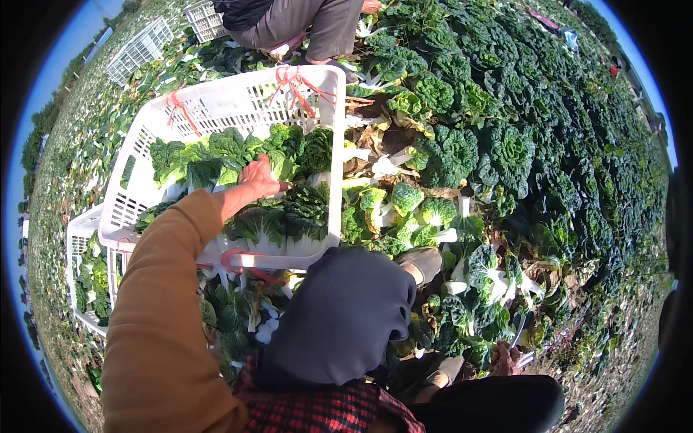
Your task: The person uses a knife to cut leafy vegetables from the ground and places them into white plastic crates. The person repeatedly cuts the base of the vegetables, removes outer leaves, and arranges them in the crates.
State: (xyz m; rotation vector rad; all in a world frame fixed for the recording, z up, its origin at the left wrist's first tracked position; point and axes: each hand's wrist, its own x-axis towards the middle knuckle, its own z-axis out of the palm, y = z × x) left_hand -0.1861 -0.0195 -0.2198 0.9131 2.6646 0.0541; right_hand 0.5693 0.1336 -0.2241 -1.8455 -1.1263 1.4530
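A white plastic crate [224, 262] with red ties on its rim stands left of my knee, partly filled with leafy green cabbages [230, 149] that have white stalks. My left hand [262, 178] reaches into it and rests on the heads with its fingers spread; whether it grips a leaf cannot be told. At the lower right, beyond my dark-clothed knee, my right hand [505, 360] is closed around the handle of a knife [520, 330], whose narrow blade points up. Cut heads [495, 281] lie on the ground just above that hand.
Another person [303, 24] crouches beyond the crate, near the top. Two more white crates [139, 50] [206, 20] stand at the upper left, and one holding greens [81, 238] is at the left. Growing cabbages [509, 151] fill the right side. My shoe [425, 264] is among trimmed leaves.
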